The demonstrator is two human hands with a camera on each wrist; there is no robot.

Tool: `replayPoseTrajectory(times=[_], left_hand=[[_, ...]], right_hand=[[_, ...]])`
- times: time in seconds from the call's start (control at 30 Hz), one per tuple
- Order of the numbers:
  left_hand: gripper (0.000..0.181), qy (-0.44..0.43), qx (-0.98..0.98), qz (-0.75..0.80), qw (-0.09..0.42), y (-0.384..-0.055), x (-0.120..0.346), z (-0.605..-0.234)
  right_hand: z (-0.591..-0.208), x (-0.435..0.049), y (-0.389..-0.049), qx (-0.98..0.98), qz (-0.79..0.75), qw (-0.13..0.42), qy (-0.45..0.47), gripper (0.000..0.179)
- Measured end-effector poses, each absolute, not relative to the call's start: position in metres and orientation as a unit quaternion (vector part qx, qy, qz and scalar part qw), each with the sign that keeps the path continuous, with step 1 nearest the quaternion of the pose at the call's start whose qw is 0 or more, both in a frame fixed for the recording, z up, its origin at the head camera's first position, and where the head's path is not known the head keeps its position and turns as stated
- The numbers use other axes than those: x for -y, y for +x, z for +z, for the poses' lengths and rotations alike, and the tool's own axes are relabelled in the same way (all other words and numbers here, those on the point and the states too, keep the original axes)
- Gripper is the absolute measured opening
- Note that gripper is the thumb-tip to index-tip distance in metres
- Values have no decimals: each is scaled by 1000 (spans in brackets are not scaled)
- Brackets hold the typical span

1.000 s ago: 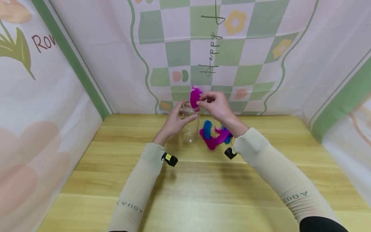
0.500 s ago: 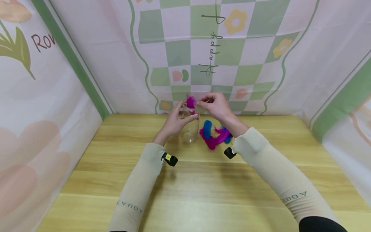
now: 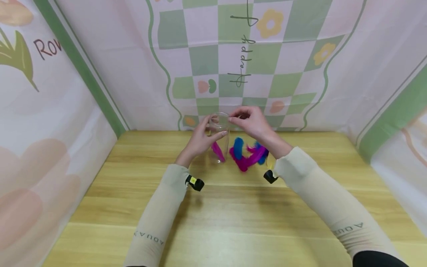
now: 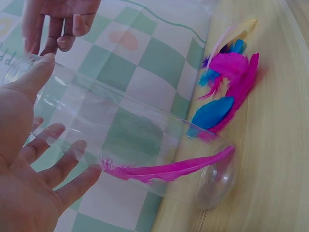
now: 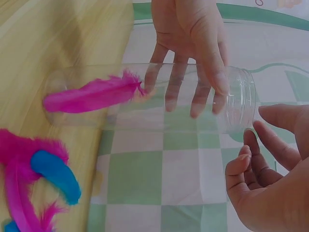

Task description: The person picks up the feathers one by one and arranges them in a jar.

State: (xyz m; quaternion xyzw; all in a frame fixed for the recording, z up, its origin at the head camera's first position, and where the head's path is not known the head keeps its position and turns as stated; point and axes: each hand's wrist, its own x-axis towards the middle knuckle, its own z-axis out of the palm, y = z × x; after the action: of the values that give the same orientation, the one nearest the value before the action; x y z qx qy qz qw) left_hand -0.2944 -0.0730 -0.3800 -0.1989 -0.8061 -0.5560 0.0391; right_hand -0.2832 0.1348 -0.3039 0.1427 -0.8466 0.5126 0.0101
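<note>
A tall clear jar (image 3: 226, 145) stands upright on the wooden table, without a lid. My left hand (image 3: 200, 140) grips its upper part, the thumb on the near side and the fingers round the far side. Inside the jar, one magenta feather (image 5: 91, 97) leans with its tip at the bottom and its fluffy end against the wall. At the right of the jar's mouth is my right hand (image 3: 251, 121), fingers loosely bent and holding nothing. In the right wrist view its thumb and index finger are apart, close to the rim.
Right of the jar lies a loose pile of feathers: magenta feathers (image 3: 244, 164), a blue feather (image 3: 238, 148) and a yellow feather (image 4: 247, 28). A checked cloth backdrop (image 3: 233, 59) rises right behind the table's far edge (image 3: 160, 131).
The magenta feather has gone from the right fingers through the mouth down to the jar's bottom. The right hand has let go of it and shifted slightly right. The left hand stays put.
</note>
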Motion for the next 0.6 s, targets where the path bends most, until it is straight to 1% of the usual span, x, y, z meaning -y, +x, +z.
replayPoseTrajectory(times=[0.37,0.6], left_hand=[[69,-200,806,-555,43,-295,73,-381],[70,-195,811,-551,39,-295,73,-381]], right_hand=[[-302,-151,-281,856,496,-6,144,26],[-301,-161,-278,856,499,-18,136,26]])
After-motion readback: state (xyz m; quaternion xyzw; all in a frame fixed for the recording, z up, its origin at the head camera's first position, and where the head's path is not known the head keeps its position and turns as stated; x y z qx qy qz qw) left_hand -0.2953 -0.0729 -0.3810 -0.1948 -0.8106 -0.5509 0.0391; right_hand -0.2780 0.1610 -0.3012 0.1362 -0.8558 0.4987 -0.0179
